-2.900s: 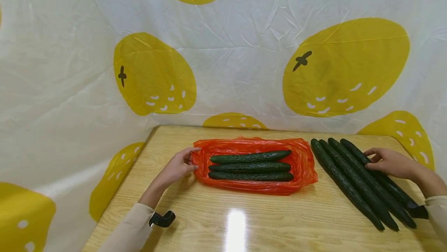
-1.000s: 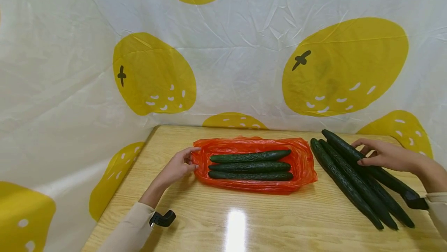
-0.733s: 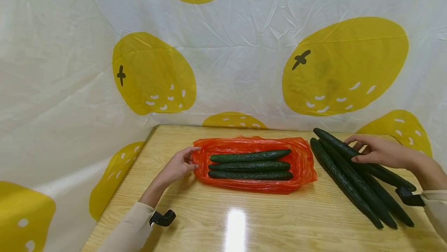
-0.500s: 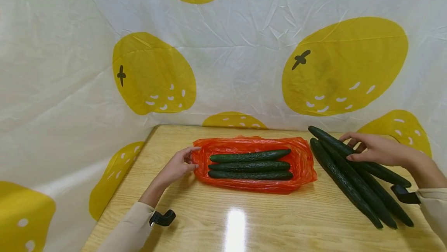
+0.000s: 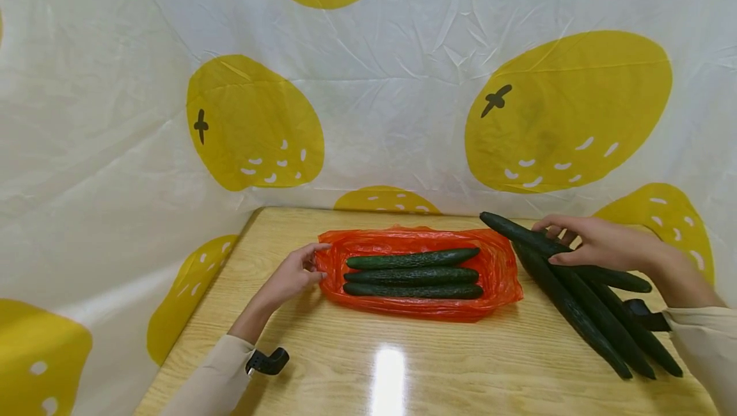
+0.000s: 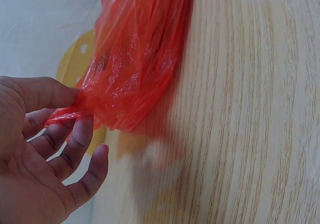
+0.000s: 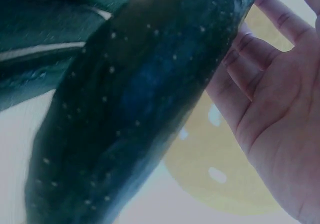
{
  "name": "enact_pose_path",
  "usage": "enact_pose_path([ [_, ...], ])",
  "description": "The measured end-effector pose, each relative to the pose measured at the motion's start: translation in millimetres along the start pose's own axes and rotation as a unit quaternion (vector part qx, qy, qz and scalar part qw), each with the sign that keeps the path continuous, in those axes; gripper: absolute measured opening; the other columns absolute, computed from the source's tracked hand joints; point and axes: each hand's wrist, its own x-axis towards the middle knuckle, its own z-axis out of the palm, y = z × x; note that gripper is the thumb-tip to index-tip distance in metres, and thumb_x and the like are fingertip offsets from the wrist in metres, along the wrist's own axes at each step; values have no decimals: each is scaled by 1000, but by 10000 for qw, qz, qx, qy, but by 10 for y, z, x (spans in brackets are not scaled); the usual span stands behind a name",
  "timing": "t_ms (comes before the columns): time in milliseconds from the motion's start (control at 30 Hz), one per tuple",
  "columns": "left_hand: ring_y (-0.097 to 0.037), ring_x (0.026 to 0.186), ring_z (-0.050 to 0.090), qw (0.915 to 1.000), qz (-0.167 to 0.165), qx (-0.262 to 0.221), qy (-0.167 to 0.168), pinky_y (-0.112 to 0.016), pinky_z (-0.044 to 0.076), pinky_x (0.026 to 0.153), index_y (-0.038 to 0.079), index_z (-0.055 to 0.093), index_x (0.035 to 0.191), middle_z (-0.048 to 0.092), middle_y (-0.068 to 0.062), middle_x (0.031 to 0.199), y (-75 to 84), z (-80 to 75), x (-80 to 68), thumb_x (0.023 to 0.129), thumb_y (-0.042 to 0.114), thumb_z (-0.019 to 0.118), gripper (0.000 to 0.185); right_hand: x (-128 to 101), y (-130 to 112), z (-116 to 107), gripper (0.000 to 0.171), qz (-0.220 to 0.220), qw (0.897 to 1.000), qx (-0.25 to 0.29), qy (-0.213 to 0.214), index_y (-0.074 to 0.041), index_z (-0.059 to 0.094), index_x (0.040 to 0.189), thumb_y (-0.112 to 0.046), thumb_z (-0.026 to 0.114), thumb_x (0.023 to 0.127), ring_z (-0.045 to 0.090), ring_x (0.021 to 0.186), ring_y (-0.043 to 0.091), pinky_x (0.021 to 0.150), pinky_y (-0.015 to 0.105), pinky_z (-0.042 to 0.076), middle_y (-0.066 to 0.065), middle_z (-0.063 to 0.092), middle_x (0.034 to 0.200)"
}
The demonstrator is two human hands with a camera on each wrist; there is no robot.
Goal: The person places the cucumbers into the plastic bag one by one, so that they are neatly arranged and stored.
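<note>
A red plastic bag point(image 5: 501, 269) lies spread on the table with three cucumbers point(image 5: 411, 275) side by side in it. My left hand point(image 5: 296, 272) pinches the bag's left end between thumb and fingers, as the left wrist view shows up close. On the right, my right hand point(image 5: 604, 246) grips a cucumber point(image 5: 509, 227) around its middle. It slants across the tops of three other cucumbers point(image 5: 576, 313), its far end overlapping the bag's right back corner in the head view. The held cucumber point(image 7: 125, 93) fills much of the right wrist view.
The wooden table point(image 5: 322, 365) has a bright light reflection point(image 5: 390, 381) near its front. A white sheet point(image 5: 397, 128) with yellow fruit prints hangs behind and to the left. Each wrist wears a black camera mount point(image 5: 267, 361).
My right hand has taken hold of the rightmost cucumber, raised it over the other three and carried it left toward the bag. My left hand has stayed at the bag's left end.
</note>
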Motion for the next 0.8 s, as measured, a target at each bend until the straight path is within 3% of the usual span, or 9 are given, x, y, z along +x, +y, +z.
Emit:
enact_pose_path([
  [200,-23,82,53,9999,10,4,108,-32,51,60,0,52,144,58,-13,92,-284,4,107,87,-6,70,59,111,-103,10,51,36,9995,247,-181,-21,54,136,-34,76,91,61,111,26,81,31,54,5,64,123],
  [333,-23,82,52,9999,-31,-31,97,-30,51,60,2,54,143,56,-11,91,-282,-4,100,87,-5,71,59,170,-174,27,52,-6,9988,426,-249,-22,55,137,-36,76,91,61,113,29,84,32,55,7,63,126],
  [567,-22,82,52,9999,-107,24,118,-27,48,59,4,54,144,56,-9,90,-285,12,98,87,-4,71,60,279,-263,75,49,-460,9986,231,-123,-24,57,136,-31,76,92,62,105,16,84,32,54,-2,65,118],
  [800,-23,84,53,9999,-79,44,87,-29,49,61,4,54,144,57,-11,93,-289,11,105,87,-4,71,59,406,-336,113,50,-385,9982,337,-302,-27,56,138,-28,77,92,62,119,29,92,38,53,3,63,132],
])
